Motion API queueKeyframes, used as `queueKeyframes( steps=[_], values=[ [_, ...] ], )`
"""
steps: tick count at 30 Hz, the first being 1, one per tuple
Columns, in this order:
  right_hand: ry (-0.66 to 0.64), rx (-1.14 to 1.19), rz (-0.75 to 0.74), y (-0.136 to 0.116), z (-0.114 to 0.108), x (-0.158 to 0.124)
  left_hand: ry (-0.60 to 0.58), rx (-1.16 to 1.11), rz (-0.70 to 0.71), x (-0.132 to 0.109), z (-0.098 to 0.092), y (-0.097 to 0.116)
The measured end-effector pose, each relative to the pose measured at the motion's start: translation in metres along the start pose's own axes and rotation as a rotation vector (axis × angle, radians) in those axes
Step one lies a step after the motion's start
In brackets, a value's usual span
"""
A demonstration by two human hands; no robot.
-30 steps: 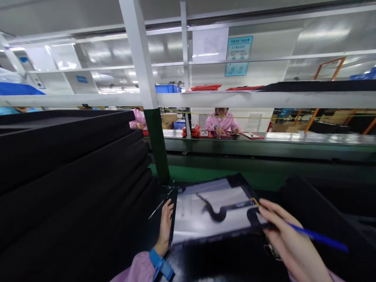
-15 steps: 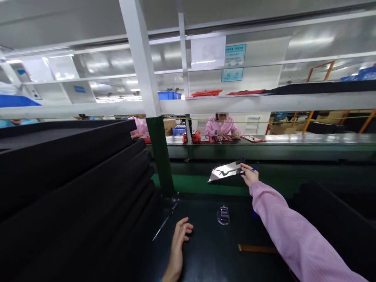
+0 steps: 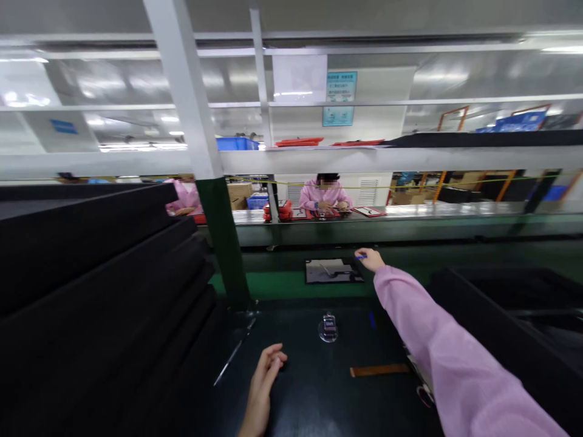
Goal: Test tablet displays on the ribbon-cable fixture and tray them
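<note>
Right arm stretched full forward, pink sleeve (image 3: 432, 346) running up from the lower right corner. My right hand (image 3: 371, 260) hangs over the green conveyor belt (image 3: 282, 284), knuckles up, fingers closed on a blue pen (image 3: 361, 257). Only its short blue end shows past the fingertips. The panel (image 3: 331, 271) lies flat on the belt, its far right corner at that hand; touching or apart, cannot tell. Left hand (image 3: 264, 379) rests low on the black mat (image 3: 310, 394), fingers loosely curled, half open, holding nothing. Wrist cut off by the bottom edge.

Hard to read: markings on the panel's pale face, and the small clear-based gadget (image 3: 328, 326) on the mat. Black foam trays (image 3: 91, 279) on my left blur together; layers uncountable.

Count: one panel, one pen, one gadget, one orange strip (image 3: 380, 369), one thin metal tool (image 3: 234, 353), two co-workers (image 3: 324, 193) in pink across the line.
</note>
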State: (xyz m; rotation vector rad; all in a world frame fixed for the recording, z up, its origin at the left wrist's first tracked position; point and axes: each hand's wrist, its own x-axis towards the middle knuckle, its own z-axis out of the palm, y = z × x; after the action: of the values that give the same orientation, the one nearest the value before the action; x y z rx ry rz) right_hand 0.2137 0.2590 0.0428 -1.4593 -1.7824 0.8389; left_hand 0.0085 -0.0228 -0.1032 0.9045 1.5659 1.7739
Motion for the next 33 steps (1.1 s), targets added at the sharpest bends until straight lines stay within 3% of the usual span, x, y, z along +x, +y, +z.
queueKeyframes(
  steps=[3, 6, 9, 12, 16, 20, 27, 33],
  values=[
    [-0.093, -0.078, -0.054, -0.012, -0.055, -0.009, -0.013, 0.020, -0.048, -0.001, -0.004, 0.004],
    [-0.064, -0.177, -0.107, -0.006, -0.127, -0.032, -0.123, 0.085, -0.107, 0.002, -0.007, 0.004],
    [0.067, -0.334, -0.142, 0.024, -0.189, -0.069, -0.140, 0.159, -0.060, 0.005, -0.009, 0.000],
    [0.156, -0.483, -0.143, 0.067, -0.223, -0.107, -0.159, 0.224, -0.044, 0.010, -0.012, -0.008],
    [0.173, -0.619, -0.176, 0.116, -0.232, -0.138, -0.201, 0.250, -0.054, 0.016, -0.017, -0.015],
    [0.195, -0.722, -0.270, 0.137, -0.228, -0.141, -0.154, 0.217, -0.042, 0.014, -0.015, -0.011],
    [0.212, -0.897, -0.361, 0.139, -0.226, -0.138, -0.101, 0.198, -0.083, 0.012, -0.017, -0.007],
    [0.274, -1.023, -0.363, 0.115, -0.230, -0.142, -0.097, 0.180, -0.105, 0.011, -0.015, -0.005]
  ],
)
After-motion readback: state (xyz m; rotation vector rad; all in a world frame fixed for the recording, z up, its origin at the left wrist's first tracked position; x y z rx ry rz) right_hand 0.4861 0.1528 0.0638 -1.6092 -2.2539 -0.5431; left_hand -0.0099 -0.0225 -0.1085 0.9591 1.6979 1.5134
